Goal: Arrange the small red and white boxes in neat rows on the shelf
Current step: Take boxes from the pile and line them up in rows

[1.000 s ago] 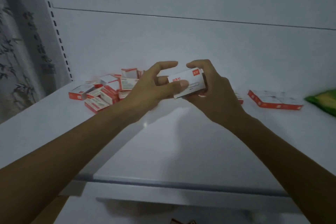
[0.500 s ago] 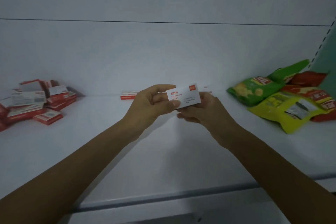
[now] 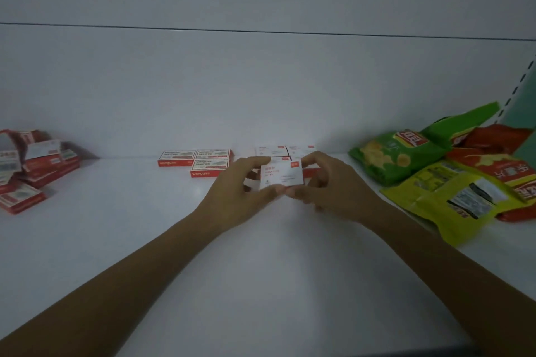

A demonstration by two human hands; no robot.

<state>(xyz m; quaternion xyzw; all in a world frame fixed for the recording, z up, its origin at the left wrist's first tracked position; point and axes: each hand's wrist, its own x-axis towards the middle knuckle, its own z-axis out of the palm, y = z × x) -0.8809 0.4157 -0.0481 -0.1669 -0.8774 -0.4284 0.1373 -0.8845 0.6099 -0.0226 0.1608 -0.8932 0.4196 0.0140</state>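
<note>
The small box [image 3: 281, 175], white with a red mark in its upper right corner and some red print on the left of its face, is held above the middle of the shelf [image 3: 130, 255], its broad face turned to the camera. The left hand [image 3: 232, 194] pinches its left end, thumb under and fingers above. The right hand [image 3: 333, 191] grips the right end with curled fingers. Just behind it, near the back wall, lies a group of white boxes [image 3: 285, 151] of the same kind, partly hidden by the hands, and to the left of these are three red boxes [image 3: 194, 159] in a tidy block. I judge that the step in hand is placing this box into the white group. The next move calls for lowering it flat, its edges parallel to the neighbours and touching them, without pushing them out of line. A loose heap of boxes [image 3: 32, 171] lies at the left end of the shelf, and snack bags [image 3: 435, 171] at the right.
</note>
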